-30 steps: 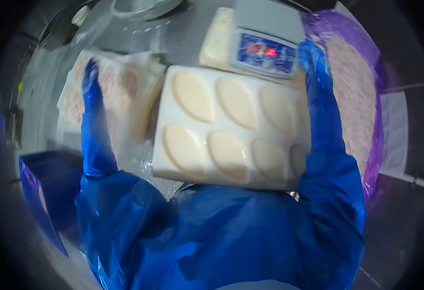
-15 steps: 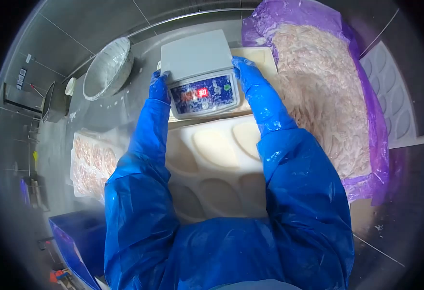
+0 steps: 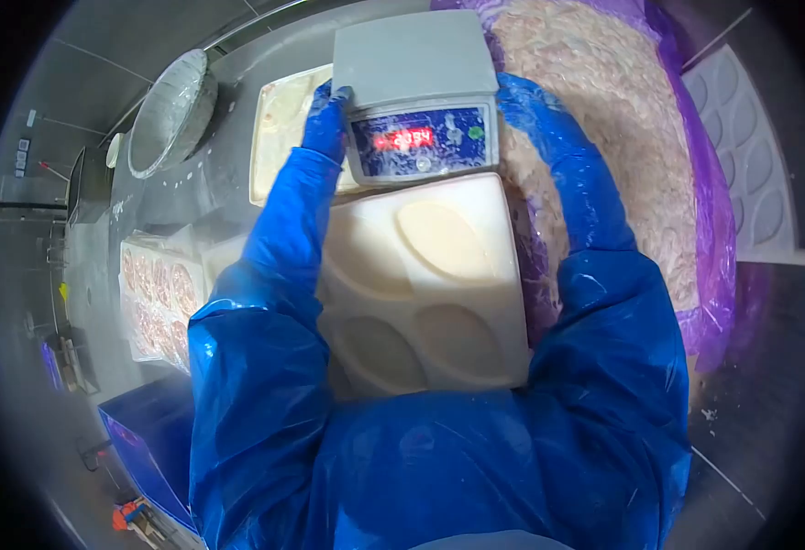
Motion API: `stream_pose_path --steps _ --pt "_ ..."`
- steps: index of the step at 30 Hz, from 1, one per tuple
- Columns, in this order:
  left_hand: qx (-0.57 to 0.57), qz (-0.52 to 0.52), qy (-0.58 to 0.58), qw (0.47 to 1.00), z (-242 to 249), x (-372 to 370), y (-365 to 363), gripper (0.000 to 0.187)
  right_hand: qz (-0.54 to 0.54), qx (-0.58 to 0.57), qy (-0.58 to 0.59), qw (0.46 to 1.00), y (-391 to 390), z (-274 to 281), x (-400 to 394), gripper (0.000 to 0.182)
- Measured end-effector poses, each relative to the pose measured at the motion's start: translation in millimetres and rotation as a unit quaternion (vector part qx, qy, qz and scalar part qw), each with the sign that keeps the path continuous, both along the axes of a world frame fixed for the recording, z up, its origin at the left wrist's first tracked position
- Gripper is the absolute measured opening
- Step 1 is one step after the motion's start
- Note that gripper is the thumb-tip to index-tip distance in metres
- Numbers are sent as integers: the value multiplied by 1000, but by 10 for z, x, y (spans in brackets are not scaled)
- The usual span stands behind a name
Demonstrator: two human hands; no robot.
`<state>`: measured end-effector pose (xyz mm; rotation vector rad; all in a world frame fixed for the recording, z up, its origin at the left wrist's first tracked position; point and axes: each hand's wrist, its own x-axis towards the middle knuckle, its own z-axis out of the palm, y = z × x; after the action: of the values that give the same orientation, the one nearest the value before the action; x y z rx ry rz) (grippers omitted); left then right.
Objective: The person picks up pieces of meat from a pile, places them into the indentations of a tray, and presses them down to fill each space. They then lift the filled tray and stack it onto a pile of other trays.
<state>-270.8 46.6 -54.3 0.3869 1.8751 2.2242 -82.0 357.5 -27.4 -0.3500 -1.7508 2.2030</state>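
Observation:
A digital kitchen scale [image 3: 421, 167] with a flat grey platform and a lit red display lies between my two gloved hands. My left hand [image 3: 327, 119] grips its left side, thumb near the platform's edge. Against the right side, my right hand [image 3: 533, 103] has its fingers curled, partly hidden by the scale. A cream-coloured tray [image 3: 279, 147] lies beside and apparently partly beneath the scale. Nearer my body is a white mould tray [image 3: 511, 275] with leaf-shaped hollows, partly hidden by my sleeves.
Pale minced meat [image 3: 623, 165] fills a purple plastic liner [image 3: 716, 238] on the right. A smeared bowl [image 3: 169, 119] stands at left, above filled moulds [image 3: 159, 293]. Another leaf-shaped mould [image 3: 742, 147] is far right; a blue bin [image 3: 150, 440] is lower left.
Both hands have shifted the scale to the right, uncovering more of the cream tray on its left. The display now shows a longer number. The camera view has moved slightly too.

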Motion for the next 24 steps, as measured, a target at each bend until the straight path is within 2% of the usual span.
stream_pose_path --steps 1,3,4,5,6,7,8,9,11,13,14,16,17,18,19,20,24 --pt "-21 -19 6 1000 -18 13 9 43 13 20 2 1000 83 29 149 31" --pt "-48 -5 -25 998 339 294 156 46 -4 220 -64 973 538 -134 654 41" --pt "-145 92 251 953 476 457 263 47 -8 337 -76 938 613 -255 980 45" --pt "-224 181 504 814 610 633 385 48 -7 350 -152 924 424 -129 1369 52" --pt "-161 49 477 863 815 899 566 48 -4 360 -229 904 170 11 1774 59" --pt "-94 -81 436 892 914 1163 773 49 -18 349 -188 918 -64 -79 2060 69" --pt "-123 -276 340 891 855 1265 975 54 -31 337 -147 930 -245 -238 2201 79" --pt "-144 -457 230 847 791 1330 1209 60 -31 335 -149 930 -344 -369 2215 79" --pt "-232 -427 500 716 373 1408 1759 64 -105 523 -129 836 -491 -610 2165 97" --pt "-387 -451 476 649 -75 1365 2152 71 -150 525 -104 831 -490 -902 1947 99" --pt "-389 -452 475 647 30 1545 2232 71 -191 528 -80 823 -426 -941 1839 101" --pt "-525 -429 535 504 191 1897 2315 80 -211 478 -89 848 -276 -895 1736 95" --pt "-511 -430 497 554 0 1909 2425 79 -229 428 -98 869 -272 -868 1641 89" --pt "-498 -420 457 606 -256 1882 2493 78 -262 458 -97 844 -238 -993 1531 79" --pt "-489 -420 430 632 -468 1890 2569 75 -278 448 -79 846 -159 -1208 1481 72" --pt "-481 -431 419 638 -630 1931 2638 71 -297 437 -60 847 -97 -1303 1388 64" --pt "-445 -470 375 664 -1060 2064 2797 58 -298 392 -60 868 -44 -1340 1522 62"
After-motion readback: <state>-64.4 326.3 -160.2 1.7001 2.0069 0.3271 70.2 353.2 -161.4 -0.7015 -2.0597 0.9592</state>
